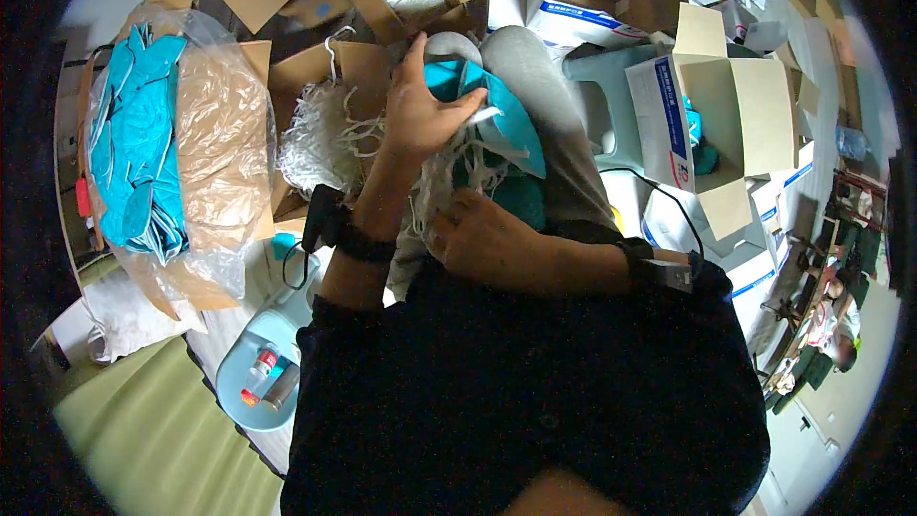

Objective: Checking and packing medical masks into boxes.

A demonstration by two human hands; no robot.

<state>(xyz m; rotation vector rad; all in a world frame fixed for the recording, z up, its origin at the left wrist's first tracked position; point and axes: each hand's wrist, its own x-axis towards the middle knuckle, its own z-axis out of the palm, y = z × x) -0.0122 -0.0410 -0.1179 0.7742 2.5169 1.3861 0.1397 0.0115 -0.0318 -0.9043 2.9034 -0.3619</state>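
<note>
We see a teal fabric piece (511, 129) across the wearer's lap, between the two hands and partly over the grey trousers (544, 76), with loose white strips (420, 191) bunched against its near side. The left hand (420, 115) is at its left edge, thumb well apart from the upright forefinger; we cannot tell whether it grips the cloth. The right hand (487, 244) has its fingers curled together, clamped, as we read it, on the white strips.

We judge this piece to be mid-work: strips and cloth are together in the lap, but many ends hang loose, and we cannot tell whether any is fastened.

Just left, a larger bundle of white strips (320, 139) hangs over an open carton (291, 76), apparently a supply with plenty left. Beyond it, a clear plastic bag (224, 124) holds a thick heap of teal fabric pieces (143, 153). To the right, a white-and-blue carton (669, 124) contains a few teal items (702, 148); we take these as possibly done, though their finish is hidden from us.
</note>
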